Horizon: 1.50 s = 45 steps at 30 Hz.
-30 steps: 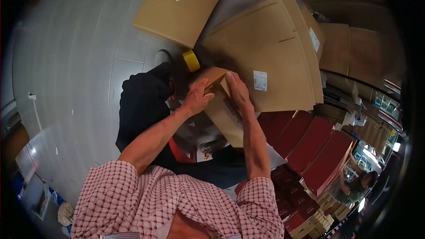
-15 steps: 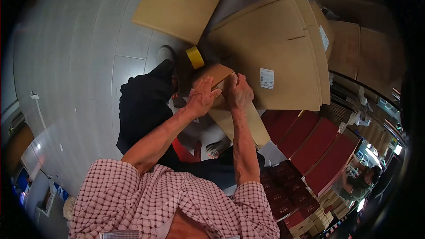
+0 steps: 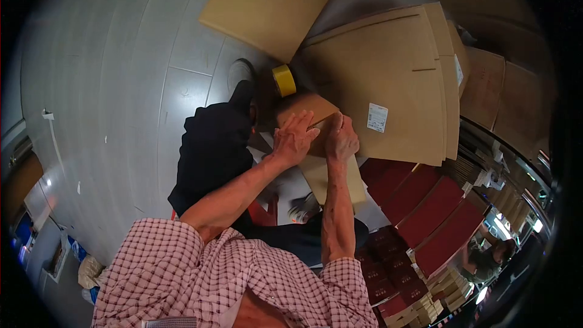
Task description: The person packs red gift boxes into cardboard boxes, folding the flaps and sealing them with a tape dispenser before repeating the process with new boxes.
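Observation:
A small brown cardboard box (image 3: 306,105) stands in front of me, with a long pale cardboard panel (image 3: 322,177) running from it toward my body. My left hand (image 3: 294,138) lies on the box near its top edge, fingers stretched out and slightly apart. At the box's right corner, my right hand (image 3: 342,140) has its fingers bent round the edge, gripping it; the fingertips are partly hidden. Just beyond the box is a roll of yellow tape (image 3: 283,81).
Large flat cardboard sheets (image 3: 388,79) with a label lean to the right. Another labelled carton (image 3: 273,9) lies ahead. Dark red boxes (image 3: 440,206) are stacked at the right, where a person (image 3: 486,261) is visible farther back. Grey floor (image 3: 121,85) stretches to the left.
The view has shifted, so the whole scene sits slightly right and lower. Both hands keep nearly the same place on the box.

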Each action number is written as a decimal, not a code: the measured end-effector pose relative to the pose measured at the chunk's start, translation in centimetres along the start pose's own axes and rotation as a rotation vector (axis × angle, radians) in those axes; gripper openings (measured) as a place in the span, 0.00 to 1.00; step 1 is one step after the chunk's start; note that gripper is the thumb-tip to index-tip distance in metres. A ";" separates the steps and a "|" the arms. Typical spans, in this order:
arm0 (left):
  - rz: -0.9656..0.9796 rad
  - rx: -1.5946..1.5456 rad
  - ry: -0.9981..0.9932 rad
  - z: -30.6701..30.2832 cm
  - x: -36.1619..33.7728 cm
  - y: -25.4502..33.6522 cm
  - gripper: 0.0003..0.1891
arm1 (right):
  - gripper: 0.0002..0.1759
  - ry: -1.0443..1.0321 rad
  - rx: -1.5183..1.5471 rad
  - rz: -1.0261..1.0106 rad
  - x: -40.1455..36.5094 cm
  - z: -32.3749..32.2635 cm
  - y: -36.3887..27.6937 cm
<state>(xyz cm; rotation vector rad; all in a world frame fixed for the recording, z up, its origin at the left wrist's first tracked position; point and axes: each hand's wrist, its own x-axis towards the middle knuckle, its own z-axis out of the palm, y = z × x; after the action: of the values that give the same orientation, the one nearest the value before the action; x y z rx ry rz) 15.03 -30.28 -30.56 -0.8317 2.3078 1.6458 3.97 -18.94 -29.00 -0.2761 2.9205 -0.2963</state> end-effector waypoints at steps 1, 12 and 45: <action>-0.010 0.007 -0.003 -0.1 -0.2 0.1 0.33 | 0.28 -0.010 0.013 0.019 -0.2 -0.1 -0.1; -0.058 0.023 -0.018 -1.6 0.4 2.3 0.27 | 0.40 -0.556 -0.080 -0.075 9.3 -1.1 -6.5; -0.116 -0.254 0.085 -1.1 1.2 1.6 0.27 | 0.23 -0.857 0.416 0.173 11.3 -4.2 -13.4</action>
<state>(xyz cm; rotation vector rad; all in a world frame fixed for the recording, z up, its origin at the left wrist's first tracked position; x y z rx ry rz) 13.36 -31.38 -29.43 -1.0847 2.0840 1.9113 -5.58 -33.33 -23.97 -0.0541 1.9693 -0.5738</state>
